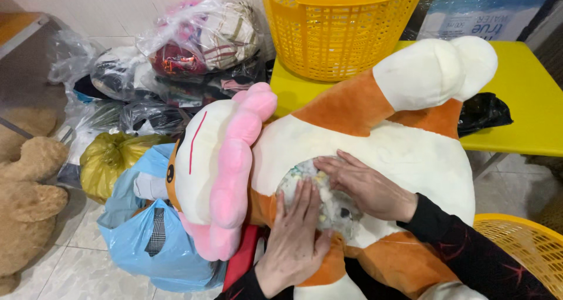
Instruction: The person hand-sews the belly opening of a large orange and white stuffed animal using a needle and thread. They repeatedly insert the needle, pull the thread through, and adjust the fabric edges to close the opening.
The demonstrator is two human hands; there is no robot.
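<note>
Head cam: you're pressing both hands flat, no grip closing, on the plush toy [375, 147] w/ its open seam showing stuffing [328, 203]. Left hand [296, 241] beside right hand [366, 185]; toy's leaning against yellow surface [528, 100] nr basket [337, 30].

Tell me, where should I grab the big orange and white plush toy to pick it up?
Probably grip the plush toy by its raised white-tipped leg, coming from above: it sticks up free, narrow enough to wrap. Both hands, left hand and right hand, cover the open belly.
</note>
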